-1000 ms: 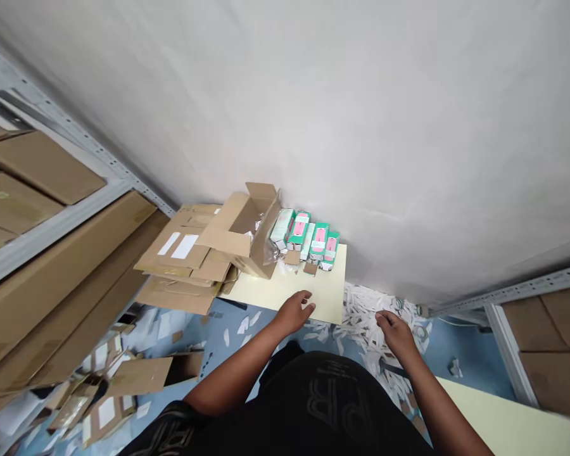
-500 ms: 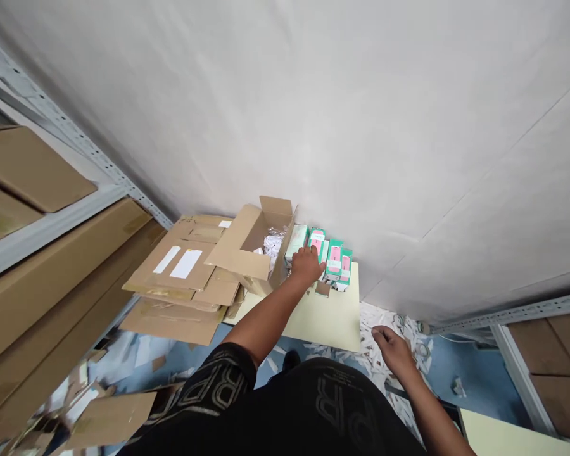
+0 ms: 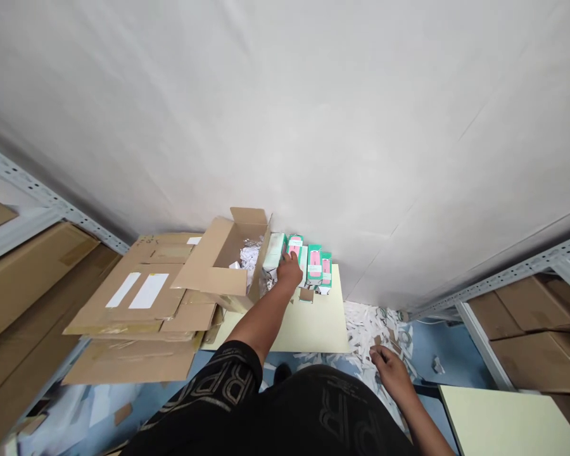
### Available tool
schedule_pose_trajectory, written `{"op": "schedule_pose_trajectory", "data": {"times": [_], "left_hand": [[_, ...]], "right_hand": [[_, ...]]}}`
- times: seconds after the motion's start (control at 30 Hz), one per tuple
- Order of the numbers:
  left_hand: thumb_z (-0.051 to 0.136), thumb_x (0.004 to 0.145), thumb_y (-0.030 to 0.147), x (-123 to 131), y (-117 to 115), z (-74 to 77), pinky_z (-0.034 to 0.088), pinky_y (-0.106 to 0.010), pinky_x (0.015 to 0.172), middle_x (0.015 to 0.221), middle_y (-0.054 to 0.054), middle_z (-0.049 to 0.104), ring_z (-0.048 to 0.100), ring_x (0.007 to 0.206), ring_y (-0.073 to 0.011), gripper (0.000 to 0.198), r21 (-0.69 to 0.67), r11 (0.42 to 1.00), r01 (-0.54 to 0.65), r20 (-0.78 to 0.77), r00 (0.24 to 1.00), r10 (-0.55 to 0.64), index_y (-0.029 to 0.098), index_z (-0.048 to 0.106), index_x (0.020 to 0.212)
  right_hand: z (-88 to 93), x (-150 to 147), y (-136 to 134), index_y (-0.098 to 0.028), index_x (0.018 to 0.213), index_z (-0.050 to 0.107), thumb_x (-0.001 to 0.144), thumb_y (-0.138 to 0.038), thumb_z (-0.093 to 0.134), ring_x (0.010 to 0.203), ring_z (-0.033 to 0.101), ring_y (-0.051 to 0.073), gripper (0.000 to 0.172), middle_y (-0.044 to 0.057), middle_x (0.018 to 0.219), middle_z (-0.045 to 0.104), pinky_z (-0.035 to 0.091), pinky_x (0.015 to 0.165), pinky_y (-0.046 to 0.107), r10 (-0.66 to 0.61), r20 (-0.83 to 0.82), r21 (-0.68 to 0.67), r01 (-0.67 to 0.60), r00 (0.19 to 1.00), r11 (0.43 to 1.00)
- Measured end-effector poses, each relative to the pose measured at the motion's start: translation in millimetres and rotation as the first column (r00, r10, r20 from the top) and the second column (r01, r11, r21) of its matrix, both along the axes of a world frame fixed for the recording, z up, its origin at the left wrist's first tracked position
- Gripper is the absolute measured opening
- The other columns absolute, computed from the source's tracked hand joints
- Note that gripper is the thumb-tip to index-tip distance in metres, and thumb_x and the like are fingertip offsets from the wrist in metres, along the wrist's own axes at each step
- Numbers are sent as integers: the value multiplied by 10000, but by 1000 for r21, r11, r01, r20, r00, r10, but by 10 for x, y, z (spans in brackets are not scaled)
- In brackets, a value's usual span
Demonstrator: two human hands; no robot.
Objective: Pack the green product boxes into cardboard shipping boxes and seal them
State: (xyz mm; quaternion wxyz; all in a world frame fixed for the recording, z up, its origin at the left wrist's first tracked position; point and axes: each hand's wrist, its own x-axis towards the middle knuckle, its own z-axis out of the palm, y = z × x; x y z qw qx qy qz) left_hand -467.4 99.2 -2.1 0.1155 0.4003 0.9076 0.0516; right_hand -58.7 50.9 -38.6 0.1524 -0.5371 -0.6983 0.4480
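Observation:
My left hand (image 3: 289, 271) reaches over the pale yellow table to a row of small cartons. Its fingers are bent at the front of a green-and-pink carton (image 3: 295, 240); part of the grip is hidden by the hand. Left of it stands a pale green-and-white carton (image 3: 274, 249). To the right are two more green-and-pink cartons, a taller one (image 3: 315, 263) and a shorter one (image 3: 326, 272). My right hand (image 3: 390, 372) hangs beyond the table's right edge, its fingers loosely curled with nothing visible in them.
An open cardboard box (image 3: 223, 278) holding shredded white paper (image 3: 249, 256) stands left of the cartons. Flattened cardboard (image 3: 166, 259) is stacked farther left. Paper scraps (image 3: 361, 326) litter the floor. Shelves with boxes (image 3: 541, 310) flank both sides; another table (image 3: 508, 418) is at lower right.
The view has shifted, so the table and boxes appear farther left. My left hand stays at the cartons, with its thumb no longer stretched out to the right.

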Motion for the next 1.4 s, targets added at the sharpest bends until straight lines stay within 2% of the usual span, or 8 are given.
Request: {"op": "schedule_pose_trajectory", "data": {"times": [0.2,0.33,0.5,0.63,0.83,1.0,1.17,1.4], "left_hand": [[637,872,378,-11,-272,238,493,-421,969,1448,-230,520,582,1253,-367,720,240,957,-163,133,982,134,164,412,1522],[638,842,344,224,-603,390,517,-347,870,1247,-149,682,671,1090,-298,585,411,837,-360,383,902,200,194,537,1398],[614,811,380,866,-971,540,455,-241,540,786,-3,675,614,603,-161,449,439,659,-610,809,587,4,203,598,1223],[681,751,370,1300,-1034,641,460,-218,520,702,36,640,605,559,-136,377,344,667,-660,938,275,-212,200,610,1080],[729,711,310,1606,-735,688,567,-289,702,851,-46,746,720,751,-200,429,188,892,-412,965,-92,-246,173,632,1107],[702,704,371,1894,-400,471,560,-299,726,870,-33,734,701,742,-183,444,100,995,-18,981,-167,-102,189,631,1102],[681,700,385,2419,-226,319,483,-231,581,879,-16,709,660,690,-157,553,104,922,372,990,-128,-60,212,616,1221],[669,837,493,3559,-271,386,464,-236,591,930,-51,728,654,749,-178,472,211,714,668,966,-34,-255,167,669,1178]], "right_hand": [[-102,616,254,-232,948,759,831,-645,551,982,719,316,478,77,987,796,535,884,386,24,27,-10,-24,999,1000],[-255,1022,468,-236,929,767,825,-636,531,950,724,310,476,72,947,796,547,852,375,50,40,-21,-49,998,999],[-305,1150,603,-224,868,755,834,-613,522,883,714,301,455,70,862,775,546,809,377,115,16,-53,-114,993,992],[-195,984,589,-223,852,739,866,-586,514,878,702,279,428,60,861,766,529,825,363,159,-37,-32,-161,986,986],[19,799,509,-235,998,740,849,-569,606,911,698,260,390,57,969,768,527,865,372,-143,-122,-23,141,982,990],[206,799,298,-231,1181,662,868,-587,652,777,713,216,474,70,1044,735,560,669,333,-597,-303,-310,516,742,799],[218,948,-82,-292,1189,606,917,-642,618,701,686,171,443,25,992,698,615,623,331,-850,-410,-648,549,332,527],[31,1594,-615,-233,1060,633,938,-548,630,675,684,175,339,44,885,693,629,678,343,-961,-275,-791,567,9,231]]}}
